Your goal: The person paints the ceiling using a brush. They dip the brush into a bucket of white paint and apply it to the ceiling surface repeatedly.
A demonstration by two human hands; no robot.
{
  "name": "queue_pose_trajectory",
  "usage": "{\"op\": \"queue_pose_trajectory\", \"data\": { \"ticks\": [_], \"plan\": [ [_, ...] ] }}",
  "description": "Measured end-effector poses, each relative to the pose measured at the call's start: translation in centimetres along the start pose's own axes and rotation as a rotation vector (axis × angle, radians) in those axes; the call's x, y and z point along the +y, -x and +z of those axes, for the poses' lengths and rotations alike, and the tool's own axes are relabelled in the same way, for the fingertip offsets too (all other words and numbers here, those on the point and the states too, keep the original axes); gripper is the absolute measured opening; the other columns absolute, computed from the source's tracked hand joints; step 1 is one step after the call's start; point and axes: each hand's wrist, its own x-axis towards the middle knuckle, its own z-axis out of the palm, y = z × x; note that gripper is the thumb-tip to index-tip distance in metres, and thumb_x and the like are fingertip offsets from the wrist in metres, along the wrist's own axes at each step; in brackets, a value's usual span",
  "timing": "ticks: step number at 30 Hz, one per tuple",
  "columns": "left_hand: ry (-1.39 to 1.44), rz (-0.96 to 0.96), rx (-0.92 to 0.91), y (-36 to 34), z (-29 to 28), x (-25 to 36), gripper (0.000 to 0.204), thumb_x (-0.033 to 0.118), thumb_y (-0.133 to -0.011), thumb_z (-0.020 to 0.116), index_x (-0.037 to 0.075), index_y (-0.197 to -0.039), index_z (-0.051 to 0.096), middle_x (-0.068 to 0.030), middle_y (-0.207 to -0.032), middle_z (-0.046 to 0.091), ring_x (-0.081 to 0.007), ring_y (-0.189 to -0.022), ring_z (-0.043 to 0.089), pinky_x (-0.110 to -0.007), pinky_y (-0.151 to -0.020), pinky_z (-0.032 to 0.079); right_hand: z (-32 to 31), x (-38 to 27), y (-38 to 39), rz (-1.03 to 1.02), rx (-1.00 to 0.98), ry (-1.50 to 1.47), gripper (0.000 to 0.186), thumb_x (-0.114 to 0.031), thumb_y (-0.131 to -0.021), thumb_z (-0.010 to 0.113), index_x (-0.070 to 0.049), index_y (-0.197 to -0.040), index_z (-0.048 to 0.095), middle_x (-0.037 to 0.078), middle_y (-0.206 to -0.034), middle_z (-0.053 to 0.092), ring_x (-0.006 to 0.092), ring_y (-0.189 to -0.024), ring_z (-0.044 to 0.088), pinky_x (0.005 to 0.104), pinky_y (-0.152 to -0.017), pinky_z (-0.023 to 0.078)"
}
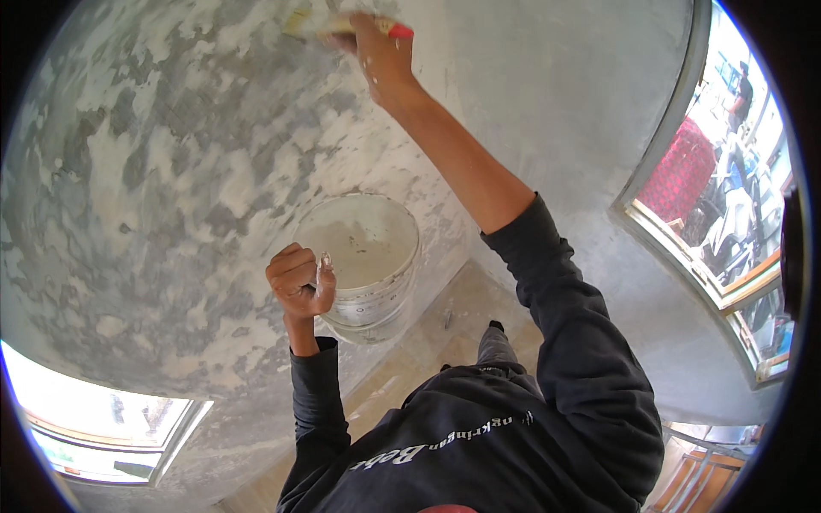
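Observation:
Up at the top of the view, my right hand (382, 56) is closed around a paintbrush (363, 23) with a pale handle and a red end. Its bristles are at the grey wall (214, 128) and blurred. White smears mark the fingers. A white bucket (376, 295) containing a pale, whitish liquid is below, in front of my chest. My left hand (301, 280) is a fist over the bucket's left rim, with whitish smears on the thumb. Whether it grips the rim, a handle or something else is hidden.
The wall is patchy with pale and dark areas on the left and smoother on the right. A window opening (676, 239) is at the right, showing a red cover and a person outside. Another window (111, 436) is at the lower left. Pale floor (462, 321) shows below.

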Motion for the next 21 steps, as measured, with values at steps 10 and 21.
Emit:
{"op": "queue_pose_trajectory", "data": {
  "ticks": [10,21],
  "plan": [
    [-0.002,-0.028,0.045,0.8,-0.3,-0.4,0.027,0.002,-0.057,0.057,0.005,-0.045,0.034,-0.0034,-0.045,0.030,-0.0189,-0.041,0.019,-0.030,-0.043,0.019,-16.8,12.4,12.9,0.138,0.056,0.410,0.023,-0.011,-0.095,0.055,0.009,-0.099,0.064,0.013,-0.096,0.065,0.0174,-0.085,0.065,0.0300,-0.083,0.057],
    [-0.043,-0.034,0.028,2.3,-1.6,-0.3,0.030,0.001,-0.059,0.059,0.006,-0.045,0.033,-0.0031,-0.046,0.029,-0.0194,-0.041,0.020,-0.030,-0.043,0.019,-14.7,12.4,11.8,0.119,0.071,0.431,0.023,-0.014,-0.093,0.057,0.008,-0.095,0.066,0.008,-0.089,0.066,0.0147,-0.078,0.063,0.0292,-0.075,0.056]
  ]
}}
